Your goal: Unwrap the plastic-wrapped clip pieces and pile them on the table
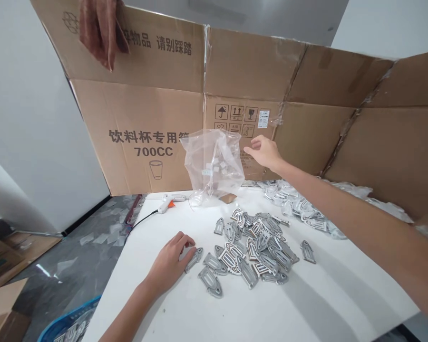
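Note:
My left hand rests on the white table with its fingers loosely bent and apart. Its thumb lies at the edge of a grey arch-shaped metal piece. Raised at the back, my right hand is beside a clear plastic bag, a small gap from it. Its thumb and forefinger are apart, and nothing shows between them. Small pale pieces are inside the bag. In the middle lies a pile of similar arch-shaped pieces, some grey, some with white and brown patterned faces.
A white glue gun with a black cord lies at the back left of the table. Cardboard walls stand behind, with a brown cloth over the top. Plastic-wrapped pieces lie back right. A blue basket is lower left.

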### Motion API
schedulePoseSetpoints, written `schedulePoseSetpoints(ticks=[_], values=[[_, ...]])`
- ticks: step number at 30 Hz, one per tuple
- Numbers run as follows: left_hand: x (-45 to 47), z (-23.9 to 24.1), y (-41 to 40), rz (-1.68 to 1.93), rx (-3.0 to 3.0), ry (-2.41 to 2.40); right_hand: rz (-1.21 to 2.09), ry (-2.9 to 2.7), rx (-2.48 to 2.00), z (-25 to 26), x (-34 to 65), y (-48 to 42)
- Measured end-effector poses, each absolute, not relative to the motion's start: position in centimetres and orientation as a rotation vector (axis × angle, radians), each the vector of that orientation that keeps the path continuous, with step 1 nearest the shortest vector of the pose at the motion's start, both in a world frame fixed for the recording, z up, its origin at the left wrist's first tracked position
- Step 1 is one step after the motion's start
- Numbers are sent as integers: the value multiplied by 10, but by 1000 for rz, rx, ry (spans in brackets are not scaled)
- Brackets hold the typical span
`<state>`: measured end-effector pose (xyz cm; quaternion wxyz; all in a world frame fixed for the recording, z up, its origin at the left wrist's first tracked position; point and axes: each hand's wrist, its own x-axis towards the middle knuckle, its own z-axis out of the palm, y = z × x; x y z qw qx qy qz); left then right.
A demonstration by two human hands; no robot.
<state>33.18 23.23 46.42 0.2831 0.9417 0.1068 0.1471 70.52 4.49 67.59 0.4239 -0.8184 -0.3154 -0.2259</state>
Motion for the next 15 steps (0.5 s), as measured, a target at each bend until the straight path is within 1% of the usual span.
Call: schedulePoseSetpoints(ticks=[4,9,13,15], values=[[333,465,232,391,2523,289,-586,-824,-1960,634,694,29],[333,466,232,341,2542,315,-385,-866,-1997,579,671,15],[334,466,233,346,2557,322,-104,-990,-2197,541,679,-5],[334,466,233,347,2565,316,-80,-990,-2390,521,694,-24]])
